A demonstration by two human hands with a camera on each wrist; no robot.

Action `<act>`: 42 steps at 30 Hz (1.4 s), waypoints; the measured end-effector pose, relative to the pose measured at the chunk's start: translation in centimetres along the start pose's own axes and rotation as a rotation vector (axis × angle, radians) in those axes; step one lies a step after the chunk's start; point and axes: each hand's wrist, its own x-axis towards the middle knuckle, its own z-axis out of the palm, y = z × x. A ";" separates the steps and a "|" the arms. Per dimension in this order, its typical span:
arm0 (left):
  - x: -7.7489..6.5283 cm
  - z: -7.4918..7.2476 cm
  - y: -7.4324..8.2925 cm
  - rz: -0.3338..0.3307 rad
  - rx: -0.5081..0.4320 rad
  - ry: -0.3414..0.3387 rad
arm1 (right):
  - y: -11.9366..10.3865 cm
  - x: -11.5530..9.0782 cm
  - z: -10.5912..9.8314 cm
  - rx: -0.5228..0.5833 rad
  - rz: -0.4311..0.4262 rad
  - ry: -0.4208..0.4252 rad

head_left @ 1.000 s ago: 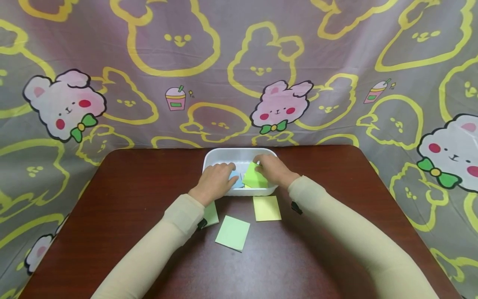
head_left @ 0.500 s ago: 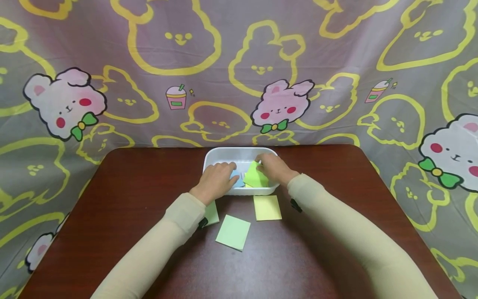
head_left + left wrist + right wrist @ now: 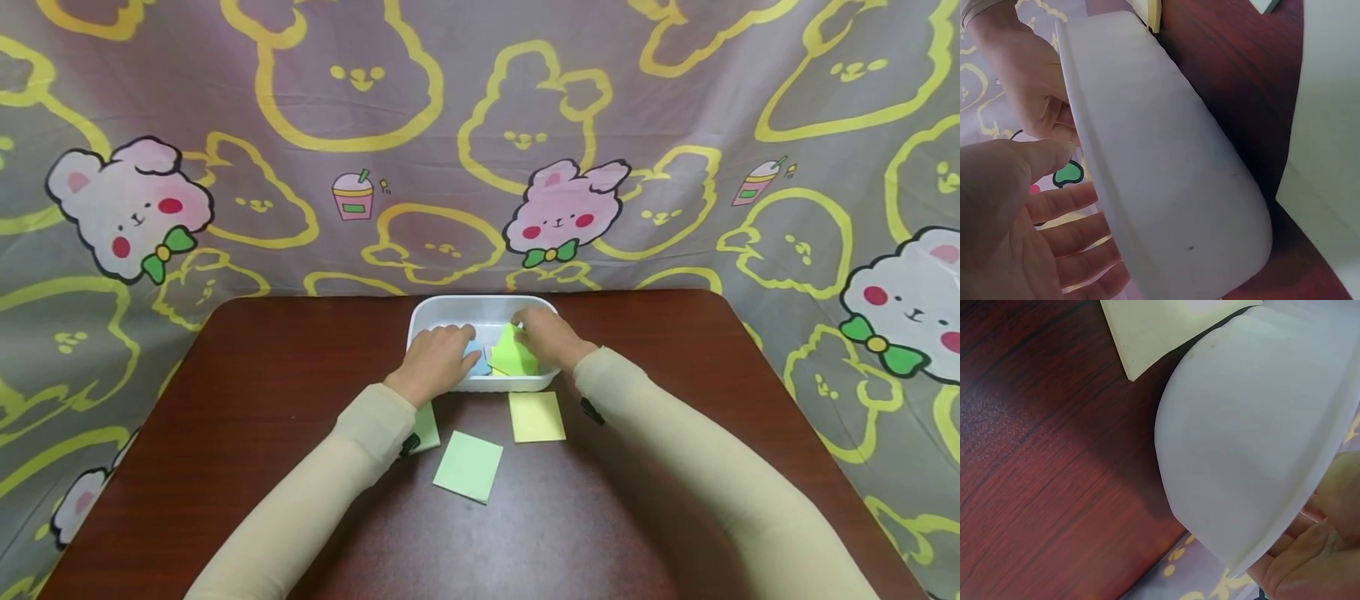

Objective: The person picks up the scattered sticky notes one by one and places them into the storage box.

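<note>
At the far side of the table stands a white plastic tray [image 3: 442,310], with both hands reaching over its rim. My right hand [image 3: 549,335] grips a bright green sticky note pad [image 3: 514,357] by its upper corner and tilts it up inside the tray. In the right wrist view the tray wall hides the pad, and curled fingers [image 3: 1297,544] show past the rim. My left hand [image 3: 437,360] is over the tray's left side, its thumb beside a light blue sticky note pad [image 3: 477,360]. The left wrist view shows its fingers [image 3: 1079,236] loosely spread, their tips behind the rim.
In front of the tray, a pale yellow sticky note pad [image 3: 537,417] and a pale green one [image 3: 468,467] lie on the brown table [image 3: 300,350]. Another green pad [image 3: 427,429] is partly under the left wrist. A patterned curtain [image 3: 450,167] hangs behind the table.
Almost nothing differs. Both hands stay at the tray, and the bright green pad is still held tilted in the right hand.
</note>
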 end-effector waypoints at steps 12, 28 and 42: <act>0.0 0.4 -0.3 -0.018 -0.007 -0.009 | -0.3 0.1 0.1 -0.001 -0.011 0.007; 0.1 0.7 -0.5 -0.034 -0.006 -0.027 | 0.0 0.3 0.2 -0.033 -0.002 -0.051; 0.1 0.8 -0.6 -0.032 0.000 -0.033 | 0.1 0.7 0.7 -0.032 0.008 -0.069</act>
